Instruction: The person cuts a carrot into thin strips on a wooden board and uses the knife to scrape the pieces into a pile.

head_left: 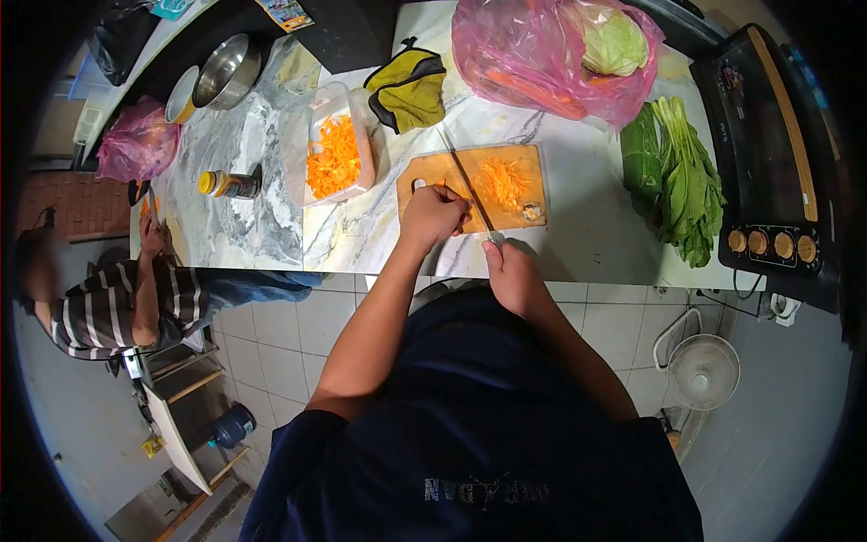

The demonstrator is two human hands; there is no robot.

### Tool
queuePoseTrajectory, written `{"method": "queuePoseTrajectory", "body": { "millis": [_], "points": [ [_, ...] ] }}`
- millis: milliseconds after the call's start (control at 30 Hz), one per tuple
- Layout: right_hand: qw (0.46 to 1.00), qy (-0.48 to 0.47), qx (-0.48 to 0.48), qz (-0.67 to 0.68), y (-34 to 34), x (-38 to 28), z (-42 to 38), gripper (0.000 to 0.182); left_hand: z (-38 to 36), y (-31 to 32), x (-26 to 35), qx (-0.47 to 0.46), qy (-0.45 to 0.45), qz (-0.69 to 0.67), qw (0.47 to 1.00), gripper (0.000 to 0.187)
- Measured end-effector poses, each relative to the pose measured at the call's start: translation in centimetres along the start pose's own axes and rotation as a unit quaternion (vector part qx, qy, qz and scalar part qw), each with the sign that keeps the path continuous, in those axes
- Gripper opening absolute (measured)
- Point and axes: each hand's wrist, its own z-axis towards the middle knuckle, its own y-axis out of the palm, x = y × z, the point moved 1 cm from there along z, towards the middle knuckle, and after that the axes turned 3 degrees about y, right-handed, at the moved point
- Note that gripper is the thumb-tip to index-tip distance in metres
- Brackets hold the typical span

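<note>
Right hand [512, 276] closed round knife [467, 181]; left hand [436, 217] bunched over board's [426, 168] front edge, grip unclear. Carrot shreds [506, 183] toward board's right edge. Best: fingertips tucked, thin even strokes.

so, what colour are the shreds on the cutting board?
Orange; the shreds show best in the head view, the only one.

Long skinny knife [470, 184] slants across mid-frame, tip aimed upper left, pale bit of handle at the lower end. It's over a wooden chopping board [428, 169], lying flat dead center, with a loose heap of orange carrot shreds [505, 184] right of the blade.
</note>
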Motion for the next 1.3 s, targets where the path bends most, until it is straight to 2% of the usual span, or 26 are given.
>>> {"method": "queuePoseTrajectory", "body": {
  "millis": [67,400,467,567,800,867,1200,1300],
  "points": [
    [1.000,0.005,0.000,0.002,0.0,0.1,0.0,0.044,-0.3,0.1,0.3,0.002,-0.001,0.009,1.000,0.016],
    [0.999,-0.007,0.023,-0.033,-0.4,0.5,-1.2,0.042,-0.2,0.1,-0.1,0.016,0.021,0.055,0.998,0.017],
    [0.999,0.002,0.009,-0.034,-0.5,0.7,-1.3,0.041,-0.2,0.1,-0.1,0.007,0.007,0.012,1.000,0.016],
    [0.998,0.032,0.050,0.000,-0.8,1.2,-1.1,0.040,-0.3,0.0,-0.1,-0.004,0.005,-0.016,1.000,0.016],
    [0.999,0.012,0.039,0.001,-1.1,1.0,-0.8,0.040,-0.4,-0.2,-0.1,-0.022,-0.005,-0.041,0.999,0.015],
    [0.999,0.003,0.033,-0.002,-1.0,0.9,-0.9,0.040,-0.3,-0.2,-0.1,-0.014,0.014,-0.011,1.000,0.016],
    [1.000,-0.002,-0.018,-0.014,-0.9,0.1,-1.0,0.044,-0.8,0.0,0.2,-0.001,0.023,-0.028,0.999,0.020],
    [1.000,0.008,-0.024,-0.011,-1.0,-0.1,-0.9,0.044,-0.5,-0.1,-0.2,-0.011,0.014,-0.024,1.000,0.014]
  ]
}}
